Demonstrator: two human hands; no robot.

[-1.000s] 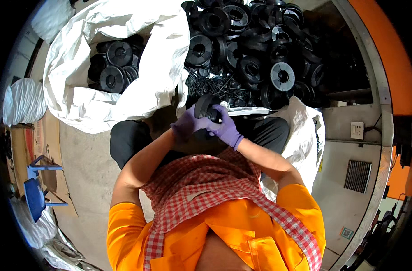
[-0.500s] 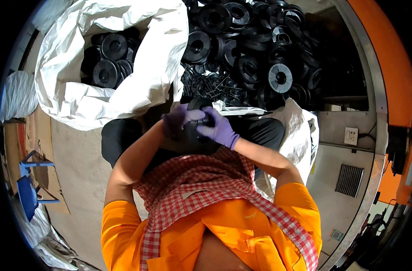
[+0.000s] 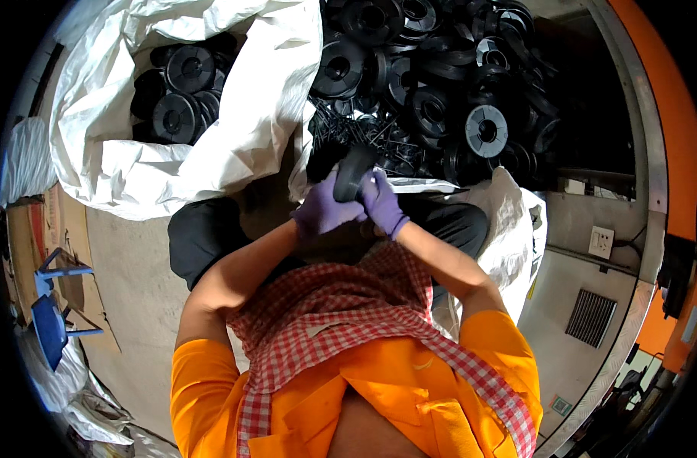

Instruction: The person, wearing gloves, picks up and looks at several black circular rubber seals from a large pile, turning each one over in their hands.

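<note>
While both purple-gloved hands close their fingers around it, the black plastic spool stands edge-on between the left hand and right hand, round and matte, before the heap of spools.

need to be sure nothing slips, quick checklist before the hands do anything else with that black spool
1. Left hand on the black spool: ok, gloved fingers wrap its lower side.
2. Right hand on the spool: ok, it presses against the right edge.
3. Spool clear of the pile of black spools: cannot tell, it overlaps the pile in this view.
4. White sack on the left open: ok, more black spools show inside.
5. Both purple gloves whole: cannot tell, too small to judge.
</note>
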